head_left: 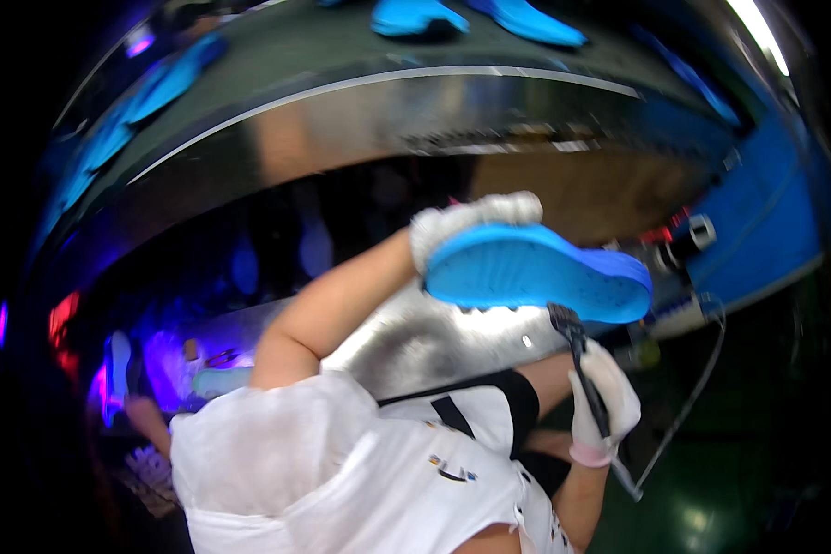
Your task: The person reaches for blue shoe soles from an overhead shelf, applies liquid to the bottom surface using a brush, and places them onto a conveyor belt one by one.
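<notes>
Blue shoe sole (517,270) up in front of me, above the bright metal table (392,355), with a ribbed patch showing toward its left end. My left hand (471,220), in a white knitted glove, is clamped on that left end, the fingers lying along the upper edge. My right hand (605,388), in a white glove with a pink cuff (591,455), is closed around the handle of a black brush (594,392). The brush's head is right at the sole's lower edge, toward the right end; it is too blurred for me to tell whether the bristles press on it.

Beyond my hands runs a dark belt (314,46) with a pale edge, and more blue soles (420,17) lie on it. A blue panel (757,198) stands to the right, and a thin pale cable (688,406) hangs below it. Off to my left, under violet light, a co-worker's hand (143,415) is near a pale upright sole (118,369), with a pale green piece (217,381) lying nearby.
</notes>
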